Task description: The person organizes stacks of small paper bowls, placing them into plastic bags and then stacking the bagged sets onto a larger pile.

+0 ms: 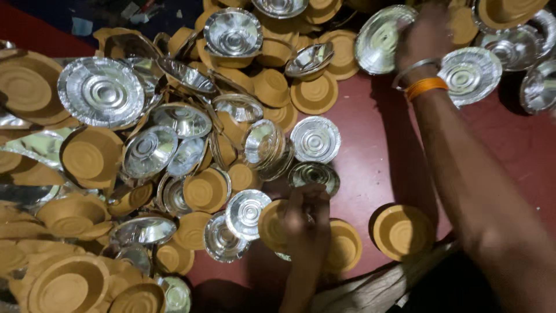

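Stretching up the right side of the view, the person's right forearm reaches far across the dark red floor (pixel 370 156). The right hand (pixel 425 37) carries a metal bangle (pixel 412 71) and an orange band (pixel 425 87) at the wrist. Its fingers lie against a silver foil-lined paper bowl (pixel 379 37) tilted on its edge at the top of the heap; motion blur hides whether they actually grip it. Another silver bowl (pixel 470 74) sits face up just beside the wrist.

Lower, near the centre, the left hand (pixel 307 223) is curled around a small stack of bowls (pixel 275 223), brown undersides showing, held just above the floor. One silver bowl (pixel 246 213) lies touching that stack on its left, and a darker silver one (pixel 314 175) rests just beyond the knuckles. A single brown bowl (pixel 401 230) lies upside down, alone between the two arms, with another brown bowl (pixel 344 246) beside the left wrist.

Left of the hands spreads a loose pile of bowls (pixel 145 150), some showing shiny foil, others plain brown backs, overlapping at all angles. A large foil plate (pixel 101 91) lies on top of the pile toward the upper left.
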